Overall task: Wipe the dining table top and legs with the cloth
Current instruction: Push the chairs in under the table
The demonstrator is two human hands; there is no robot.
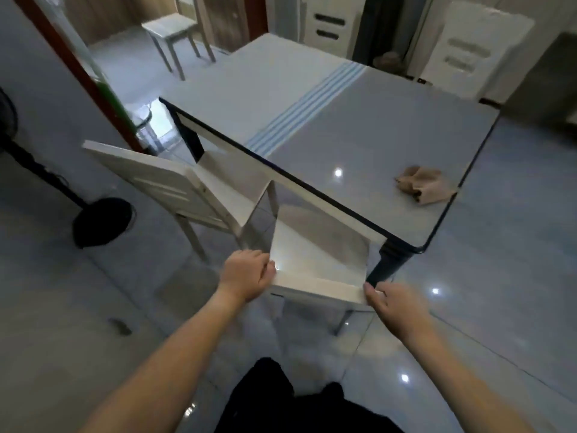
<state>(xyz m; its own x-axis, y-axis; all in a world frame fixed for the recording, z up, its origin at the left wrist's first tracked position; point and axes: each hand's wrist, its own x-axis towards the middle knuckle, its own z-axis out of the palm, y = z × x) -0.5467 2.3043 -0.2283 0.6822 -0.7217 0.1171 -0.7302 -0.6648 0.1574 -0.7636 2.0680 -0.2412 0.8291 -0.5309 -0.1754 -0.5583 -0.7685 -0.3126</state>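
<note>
Seat of white wooden chair [315, 285] half hidden under glossy grey table [359, 126]; left hand [246, 271], right hand [393, 303] grip backrest; beige cloth [424, 184] crumpled, near-right.

Glossy smooth table top [359, 132], soft beige cloth [426, 184], shiny tiled floor [515, 276]

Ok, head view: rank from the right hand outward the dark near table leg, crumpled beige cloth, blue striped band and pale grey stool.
1. Dark table leg, just beyond the right hand holding the white chair back.
2. Crumpled beige cloth, on the tabletop's right side.
3. Blue striped band, across mid-table.
4. Pale grey stool, far back left.
</note>
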